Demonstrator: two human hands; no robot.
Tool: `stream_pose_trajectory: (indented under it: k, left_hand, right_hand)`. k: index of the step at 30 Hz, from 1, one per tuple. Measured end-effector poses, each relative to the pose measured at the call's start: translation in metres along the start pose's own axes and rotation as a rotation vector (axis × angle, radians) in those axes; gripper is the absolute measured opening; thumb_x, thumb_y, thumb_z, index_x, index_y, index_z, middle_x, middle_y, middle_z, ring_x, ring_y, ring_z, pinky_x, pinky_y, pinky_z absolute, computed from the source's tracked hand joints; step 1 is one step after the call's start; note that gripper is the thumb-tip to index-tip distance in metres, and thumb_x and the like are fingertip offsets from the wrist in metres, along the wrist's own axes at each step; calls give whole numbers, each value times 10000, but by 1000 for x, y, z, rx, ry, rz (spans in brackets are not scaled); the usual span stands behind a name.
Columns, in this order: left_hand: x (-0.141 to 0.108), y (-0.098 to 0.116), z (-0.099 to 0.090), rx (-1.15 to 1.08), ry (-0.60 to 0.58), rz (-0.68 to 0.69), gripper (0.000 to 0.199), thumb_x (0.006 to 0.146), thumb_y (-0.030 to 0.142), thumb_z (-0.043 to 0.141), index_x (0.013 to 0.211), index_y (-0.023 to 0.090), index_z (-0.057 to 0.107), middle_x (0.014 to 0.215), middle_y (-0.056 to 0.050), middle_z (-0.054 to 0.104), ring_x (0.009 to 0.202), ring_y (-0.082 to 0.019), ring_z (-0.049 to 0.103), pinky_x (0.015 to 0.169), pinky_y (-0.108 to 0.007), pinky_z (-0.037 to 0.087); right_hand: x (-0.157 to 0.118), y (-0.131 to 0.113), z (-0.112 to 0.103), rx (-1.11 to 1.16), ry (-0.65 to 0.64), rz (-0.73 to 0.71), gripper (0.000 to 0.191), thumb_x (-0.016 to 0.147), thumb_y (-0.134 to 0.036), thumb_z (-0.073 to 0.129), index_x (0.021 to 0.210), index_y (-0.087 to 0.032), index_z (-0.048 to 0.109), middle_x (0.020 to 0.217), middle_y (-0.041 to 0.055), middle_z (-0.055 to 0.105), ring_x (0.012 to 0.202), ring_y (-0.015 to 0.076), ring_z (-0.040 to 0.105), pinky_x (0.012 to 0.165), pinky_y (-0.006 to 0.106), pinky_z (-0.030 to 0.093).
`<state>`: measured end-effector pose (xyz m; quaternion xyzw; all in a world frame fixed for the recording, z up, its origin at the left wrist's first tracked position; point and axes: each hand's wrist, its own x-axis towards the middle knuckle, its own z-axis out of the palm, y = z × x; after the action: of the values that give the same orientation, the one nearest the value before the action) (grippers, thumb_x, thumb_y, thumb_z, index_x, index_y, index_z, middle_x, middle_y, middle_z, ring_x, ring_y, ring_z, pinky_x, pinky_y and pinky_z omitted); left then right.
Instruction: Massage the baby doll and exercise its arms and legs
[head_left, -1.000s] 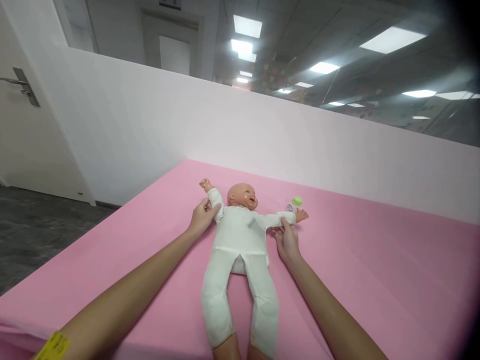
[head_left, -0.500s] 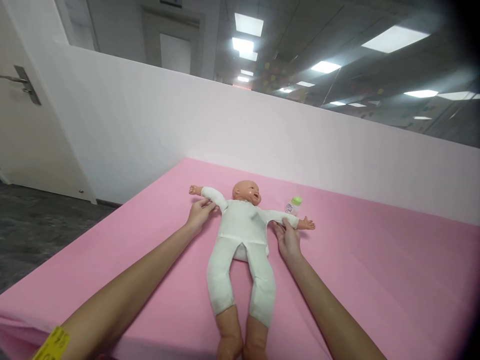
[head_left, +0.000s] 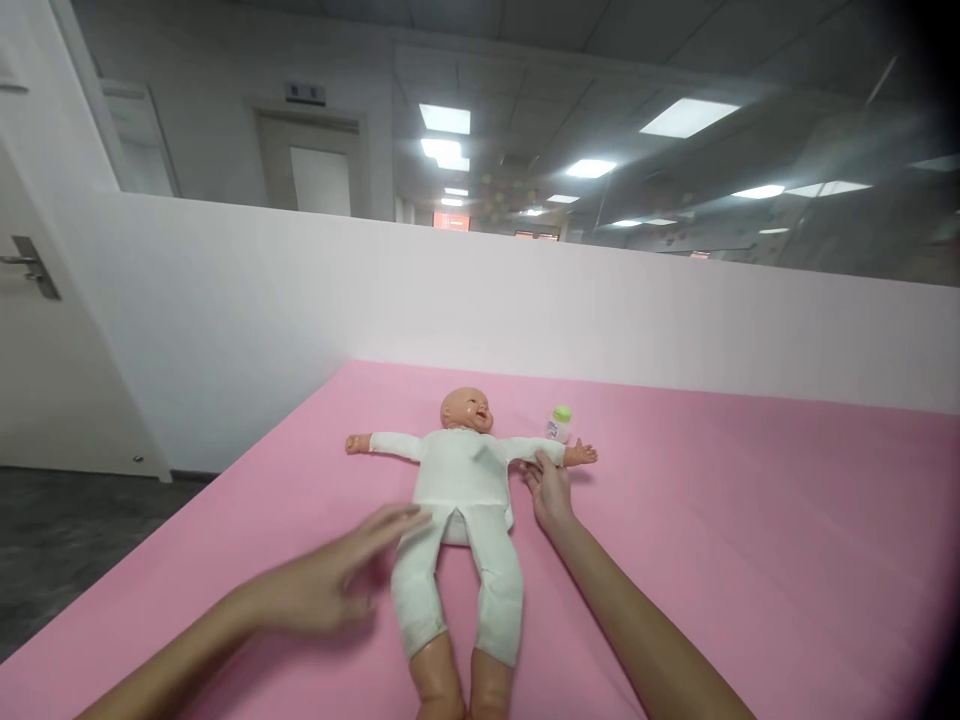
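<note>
A baby doll (head_left: 463, 475) with a white cloth body lies on its back, arms spread out and face turned to the right. My right hand (head_left: 550, 490) has its fingers and thumb closed around the doll's sleeved arm on the right, near the wrist. Off to the left, my left hand (head_left: 330, 580) is blurred by motion, its fingers stretched out and the thumb apart. Its fingertips are at the doll's upper leg; whether they touch it I cannot tell. The doll's feet run out of the bottom of the view.
Behind the doll's arm stands a small baby bottle (head_left: 559, 424) with a green cap. The pink-covered table (head_left: 712, 540) meets a white partition (head_left: 637, 320) at the back. A door (head_left: 67, 380) is at the far left.
My left hand has let go of the doll's arm and moved down toward its leg; that arm now lies straighter. My right hand stays on the other arm. The camera view has tilted up.
</note>
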<state>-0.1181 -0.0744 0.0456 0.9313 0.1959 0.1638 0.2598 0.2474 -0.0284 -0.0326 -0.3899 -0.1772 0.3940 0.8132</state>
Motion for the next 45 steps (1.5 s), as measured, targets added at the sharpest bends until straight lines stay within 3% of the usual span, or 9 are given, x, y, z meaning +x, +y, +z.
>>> stream_pose_trajectory:
  k: [3,6,11,18,23,30,36,40,45]
  left_hand:
    - [-9,10,31,434,225,106,836,792,53,590,1541,387,426,1630,-98,370,1480,-368,396,1072,-547,516]
    - [6,1,51,602,310,270,717,799,30,557,1459,312,530,1567,-109,473,1475,-372,402,1086,-569,481]
    - [49,-6,34,504,328,569,546,881,19,484,1368,264,518,1303,-90,693,1307,-259,582,1166,-514,379]
    - [90,-16,29,187,617,486,309,1044,270,293,1249,256,524,907,-78,634,848,-235,590,809,-421,464]
    - [85,-21,39,264,504,606,567,870,505,623,1346,239,469,866,-45,578,748,-217,523,783,-414,432]
    - [74,-6,34,187,426,596,514,712,145,560,1216,202,477,915,-64,529,815,-232,485,802,-442,421]
    - [71,-1,30,129,477,534,563,761,46,543,1305,167,464,1175,-152,539,1068,-272,535,861,-427,509]
    - [74,-1,33,149,609,494,549,811,1,548,1328,186,532,1263,-154,514,1192,-275,531,939,-419,529]
    - [79,-2,34,255,752,433,519,865,-26,591,1319,223,575,1207,-98,642,1230,-276,515,1044,-486,464]
  right_hand:
    - [-2,-1,6,-10,-6,-30,320,703,-279,786,954,-230,594,733,-9,740,651,177,724,588,273,611]
    - [-4,0,10,-44,-20,-72,349,691,-306,797,954,-247,575,711,-28,726,577,155,680,495,245,545]
    - [-5,2,10,-137,-20,-118,334,715,-373,777,944,-257,563,710,-36,700,557,141,632,451,236,480]
    - [-4,1,7,-158,-37,-133,343,736,-377,768,957,-256,535,696,-62,648,522,115,560,450,223,428]
    - [-4,0,6,-183,-39,-123,365,727,-396,779,950,-249,529,710,-58,635,522,110,549,448,227,427]
    - [-3,-4,6,-110,-54,-85,440,717,-433,820,995,-240,538,693,-64,634,523,101,546,440,208,415]
    - [-4,-13,6,-201,-96,-221,393,797,-463,773,1068,-237,599,797,-34,646,604,120,573,516,240,470]
    - [-16,-15,11,-434,-205,-434,448,845,-412,738,1229,-216,619,1031,48,708,926,208,668,770,319,556]
    - [-32,-14,15,-623,-465,-677,355,921,-301,652,1273,-256,651,1303,95,642,1262,273,580,1075,454,471]
